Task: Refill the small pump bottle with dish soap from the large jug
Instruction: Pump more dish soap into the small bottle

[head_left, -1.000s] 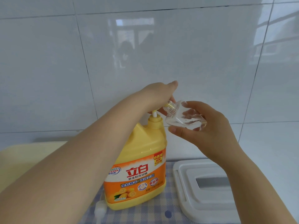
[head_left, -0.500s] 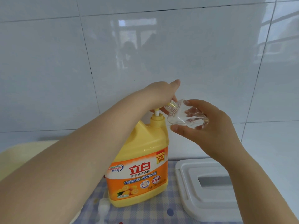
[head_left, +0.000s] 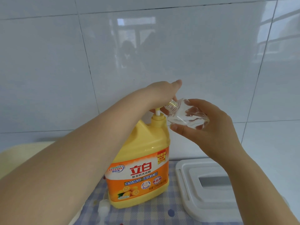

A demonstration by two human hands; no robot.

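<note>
Large jug, yellow with orange label, stands upright on the checked cloth covering the counter, near the back edge by the tiled wall, with a white lid just beside it toward the counter's right end. Left hand sits on top of the jug's pump head; its fingers curl down over the head, though their exact grip is hidden. Right hand holds the small clear bottle in the air, tilted, threaded neck against the pump spout, fingers wrapped round the bottle's body.
</note>
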